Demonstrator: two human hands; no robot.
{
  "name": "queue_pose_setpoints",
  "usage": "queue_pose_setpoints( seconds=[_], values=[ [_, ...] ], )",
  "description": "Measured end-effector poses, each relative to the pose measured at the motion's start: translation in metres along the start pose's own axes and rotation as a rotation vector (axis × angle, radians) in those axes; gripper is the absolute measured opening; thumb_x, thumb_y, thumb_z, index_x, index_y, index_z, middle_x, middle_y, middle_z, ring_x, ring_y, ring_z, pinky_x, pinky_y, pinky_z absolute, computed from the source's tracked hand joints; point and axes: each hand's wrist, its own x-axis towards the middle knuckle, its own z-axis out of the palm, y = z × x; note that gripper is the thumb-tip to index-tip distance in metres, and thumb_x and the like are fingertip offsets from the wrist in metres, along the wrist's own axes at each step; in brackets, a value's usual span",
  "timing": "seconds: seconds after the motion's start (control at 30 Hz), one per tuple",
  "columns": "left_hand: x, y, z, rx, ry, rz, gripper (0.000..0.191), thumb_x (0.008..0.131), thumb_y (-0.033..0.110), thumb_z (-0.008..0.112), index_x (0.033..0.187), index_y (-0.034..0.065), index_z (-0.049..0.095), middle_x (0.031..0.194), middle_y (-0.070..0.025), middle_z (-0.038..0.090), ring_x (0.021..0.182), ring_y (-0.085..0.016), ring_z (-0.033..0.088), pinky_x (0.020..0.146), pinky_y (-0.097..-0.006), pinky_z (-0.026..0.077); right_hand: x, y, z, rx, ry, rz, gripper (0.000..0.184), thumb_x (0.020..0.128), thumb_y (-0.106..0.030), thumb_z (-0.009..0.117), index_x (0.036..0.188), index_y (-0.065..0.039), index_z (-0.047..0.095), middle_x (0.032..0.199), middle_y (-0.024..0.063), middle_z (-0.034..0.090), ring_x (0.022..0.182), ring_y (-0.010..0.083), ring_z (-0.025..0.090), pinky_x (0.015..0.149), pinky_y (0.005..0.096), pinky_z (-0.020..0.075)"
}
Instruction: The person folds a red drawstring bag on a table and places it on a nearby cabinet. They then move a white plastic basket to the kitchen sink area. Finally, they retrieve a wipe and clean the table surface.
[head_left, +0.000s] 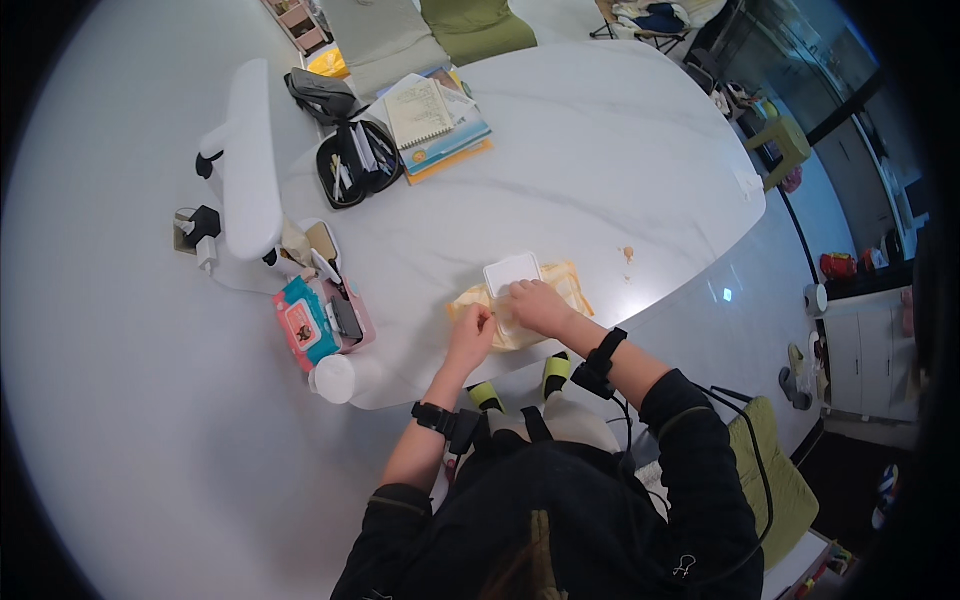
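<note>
A white rectangular lid or shallow box (512, 271) lies near the table's front edge. Beneath it spreads a crumpled yellow-and-white plastic bag or wrapper (571, 289). My right hand (538, 306) bends over the near side of the white piece, its fingers curled down on a translucent part that it mostly covers. To its left, my left hand (471, 335) has thumb and fingertips pinched together above the wrapper. A tiny dark speck shows at those fingertips, too small to name. Whether either hand grips something is not clear.
A small brown piece with crumbs (628, 255) lies to the right on the marble-patterned table (555, 187). At left stand a wet-wipes pack (306, 324), a pink organizer (362, 319) and a white cylindrical container (334, 379). Farther back are an open pencil case (358, 166) and stacked books (450, 146).
</note>
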Motion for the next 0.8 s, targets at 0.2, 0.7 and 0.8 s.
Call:
queue_pose_setpoints(
  seconds=[0.2,0.7,0.8],
  values=[
    [0.004,-0.012,0.002,-0.027,-0.002,0.011,0.013,0.093,0.014,0.054,0.092,0.0017,0.054,0.077,-0.0073,0.061,0.069,-0.014,0.057,0.065,-0.0292,0.046,0.0,0.009,-0.017,0.144,0.007,-0.172,0.013,0.074,-0.01,0.06,0.085,-0.003,0.062,0.095,0.0125,0.057,0.092,0.0286,0.058,0.081,0.0383,0.048],
    [-0.001,0.036,-0.002,-0.005,-0.036,0.18,0.011,0.094,0.011,0.054,0.092,0.0,0.054,0.077,-0.0068,0.06,0.071,-0.014,0.061,0.064,-0.0278,0.048,-0.018,0.003,-0.037,0.441,0.201,-0.002,0.019,0.076,-0.008,0.06,0.088,0.0,0.047,0.088,0.0164,0.053,0.084,0.0348,0.055,0.074,0.0437,0.0463],
    [0.0,0.032,-0.002,-0.102,-0.044,0.112,0.011,0.094,0.01,0.054,0.091,-0.0005,0.054,0.078,-0.0069,0.06,0.075,-0.014,0.063,0.065,-0.0272,0.049,-0.021,0.003,-0.037,0.49,0.285,0.005,0.017,0.078,-0.01,0.061,0.089,-0.003,0.05,0.088,0.0146,0.056,0.085,0.0338,0.056,0.074,0.0436,0.0461]
  ],
)
